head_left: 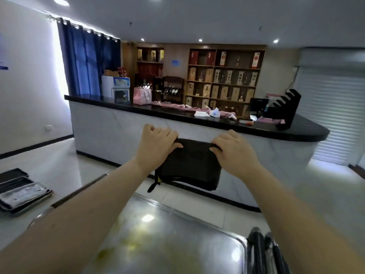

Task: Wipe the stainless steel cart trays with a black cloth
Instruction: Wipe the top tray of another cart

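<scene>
Lower left: stacked trays (pixel 22 195) on the floor. Ctr: left hand (pixel 156 144), fingers curled over top-left edge of black cloth (pixel 189 167), gripping it. Cloth hangs folded in mid-air btwn both hands, above steel tray (pixel 169 236) at bottom ctr. Right hand (pixel 235 153) grips top-right edge, fingers curled too. Dark-topped bench (pixel 296 129) behind, mid-right.

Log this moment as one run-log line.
stage: pre-wipe | left hand: grips black cloth top edge | right hand: grips same edge | tray: below cloth, yellowish smears
</scene>
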Demonstrator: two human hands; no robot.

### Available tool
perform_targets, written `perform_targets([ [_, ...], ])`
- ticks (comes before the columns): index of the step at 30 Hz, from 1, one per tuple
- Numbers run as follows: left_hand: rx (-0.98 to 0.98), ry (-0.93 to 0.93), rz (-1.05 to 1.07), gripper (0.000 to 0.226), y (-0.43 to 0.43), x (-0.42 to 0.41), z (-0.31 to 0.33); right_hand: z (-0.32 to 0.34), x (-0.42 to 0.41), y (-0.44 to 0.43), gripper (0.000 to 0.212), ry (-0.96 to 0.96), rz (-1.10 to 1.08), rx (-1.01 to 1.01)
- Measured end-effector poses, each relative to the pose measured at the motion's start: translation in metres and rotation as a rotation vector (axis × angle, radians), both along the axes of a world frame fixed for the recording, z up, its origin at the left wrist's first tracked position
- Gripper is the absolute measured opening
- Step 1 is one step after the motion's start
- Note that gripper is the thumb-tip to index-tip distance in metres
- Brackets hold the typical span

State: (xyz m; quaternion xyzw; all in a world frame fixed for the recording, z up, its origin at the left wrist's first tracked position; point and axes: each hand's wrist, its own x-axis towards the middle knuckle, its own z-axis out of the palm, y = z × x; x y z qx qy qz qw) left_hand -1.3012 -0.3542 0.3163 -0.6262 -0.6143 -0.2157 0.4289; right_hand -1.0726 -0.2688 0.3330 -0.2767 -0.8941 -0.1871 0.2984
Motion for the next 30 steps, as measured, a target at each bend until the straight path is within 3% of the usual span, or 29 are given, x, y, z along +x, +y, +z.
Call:
perform_targets([
  [6, -0.092, -0.28, -0.306, 0.041, 0.039, -0.03, -0.111, -0.114, -0.018, -0.007, 0.011, 0.166, -0.159, -0.218],
  [11, -0.261, -0.303, -0.509, 0.037, 0.041, -0.034, -0.209, -0.207, -0.023, -0.048, 0.008, 0.251, -0.373, -0.406],
  [16, -0.61, -0.467, -0.668, 0.036, -0.001, -0.013, -0.279, -0.274, -0.007, -0.121, 0.011, 0.338, -0.543, -0.671],
  [20, -0.844, -0.617, -0.761, 0.026, -0.037, 0.008, -0.311, -0.296, 0.018, -0.169, 0.014, 0.443, -0.611, -0.678],
  [24, -1.078, -0.771, -0.673, 0.023, -0.044, 0.033, -0.348, -0.333, 0.036, -0.16, 0.016, 0.395, -0.756, -0.782],
  [26, -1.207, -0.654, -0.551, 0.026, -0.04, 0.044, -0.381, -0.369, 0.037, -0.148, 0.02, 0.312, -0.915, -0.897],
  [28, -1.294, -0.524, -0.473, 0.045, -0.037, 0.043, -0.409, -0.406, 0.033, -0.147, 0.026, 0.2, -1.071, -0.934],
  [30, -1.292, -0.505, -0.441, 0.052, -0.033, 0.032, -0.434, -0.43, 0.025, -0.154, 0.028, 0.21, -1.097, -0.941],
])
